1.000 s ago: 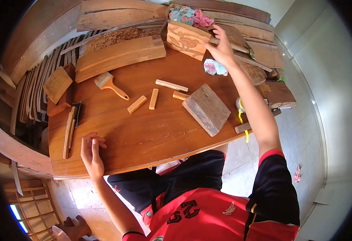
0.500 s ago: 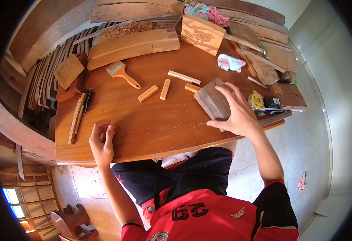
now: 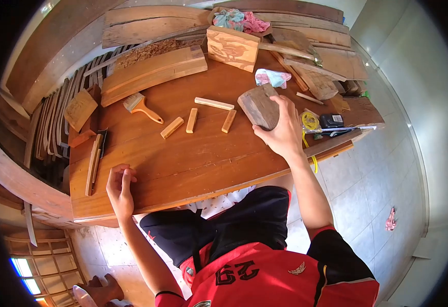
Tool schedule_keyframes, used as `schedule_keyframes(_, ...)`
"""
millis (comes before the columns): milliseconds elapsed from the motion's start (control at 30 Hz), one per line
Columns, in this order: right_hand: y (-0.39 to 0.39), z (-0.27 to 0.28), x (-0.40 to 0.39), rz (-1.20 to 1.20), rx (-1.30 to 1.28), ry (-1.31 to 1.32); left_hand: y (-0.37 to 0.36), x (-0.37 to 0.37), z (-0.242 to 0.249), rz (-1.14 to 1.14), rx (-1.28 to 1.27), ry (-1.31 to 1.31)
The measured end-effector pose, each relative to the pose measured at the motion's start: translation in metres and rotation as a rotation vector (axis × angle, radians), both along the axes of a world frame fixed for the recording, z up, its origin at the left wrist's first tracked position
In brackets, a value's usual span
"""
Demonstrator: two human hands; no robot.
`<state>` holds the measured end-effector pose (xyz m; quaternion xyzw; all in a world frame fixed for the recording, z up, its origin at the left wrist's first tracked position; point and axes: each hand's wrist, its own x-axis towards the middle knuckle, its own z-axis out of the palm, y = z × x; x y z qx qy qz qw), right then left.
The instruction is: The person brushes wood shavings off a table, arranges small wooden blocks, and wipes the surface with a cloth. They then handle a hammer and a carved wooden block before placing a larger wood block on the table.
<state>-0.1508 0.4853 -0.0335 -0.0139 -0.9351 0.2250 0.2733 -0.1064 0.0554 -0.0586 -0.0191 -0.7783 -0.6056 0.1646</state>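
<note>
My right hand (image 3: 281, 125) grips a weathered grey-brown wooden block (image 3: 258, 106) by its right side, over the right part of the brown table (image 3: 183, 169). My left hand (image 3: 120, 188) rests near the table's front left edge, fingers loosely curled and apart, with nothing visible in it. Between the hands and farther back lie small wooden pieces: a longer stick (image 3: 214, 103), a short piece (image 3: 228, 121) just left of the block, another short piece (image 3: 191, 120) and a slanted one (image 3: 172, 128). A wide brush (image 3: 143, 107) lies to their left.
Behind stand a carved wooden plaque (image 3: 232, 48) and a thick curved board (image 3: 155, 74). A patterned cloth (image 3: 272, 78) lies at the back. Right of my right hand are a yellow tape measure (image 3: 310, 121) and a black box (image 3: 331, 121). Narrow wood strips (image 3: 93, 166) lie at far left.
The view has shifted. My right hand has lifted the block and tilted it, and the short piece beside it now shows whole. The yellow tape's hanging strip has come into sight.
</note>
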Motion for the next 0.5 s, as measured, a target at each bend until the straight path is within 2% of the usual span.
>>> schedule_keyframes(67, 0.001, -0.001, -0.002, -0.034, 0.003, 0.01, 0.002, 0.0, 0.0, 0.019, -0.007, -0.01)
schedule_keyframes(167, 0.0, -0.003, -0.006, -0.059, -0.002, 0.022, 0.018, -0.004, 0.01, 0.11, -0.23, -0.014)
schedule_keyframes(200, 0.0, -0.004, -0.006, -0.061, -0.004, 0.023, 0.028, -0.012, 0.005, 0.173, -0.28, 0.06)
schedule_keyframes(267, 0.0, -0.007, -0.008, -0.048, -0.006, 0.028, 0.064, -0.02, 0.024, 0.105, -0.376, 0.09)
schedule_keyframes(333, -0.001, -0.01, -0.009, -0.038, -0.009, 0.044, 0.095, -0.039, 0.032, 0.006, -0.683, 0.275)
schedule_keyframes(367, 0.0, -0.012, -0.009, -0.031, 0.013, 0.057, 0.12, -0.047, 0.045, -0.124, -0.626, 0.158)
schedule_keyframes(433, -0.001, -0.01, -0.011, 0.019, 0.032, 0.07, 0.157, -0.071, 0.043, -0.207, -0.847, 0.327)
schedule_keyframes(500, 0.0, -0.009, -0.008, 0.01, 0.046, 0.054, 0.184, -0.086, 0.036, -0.282, -0.998, 0.382)
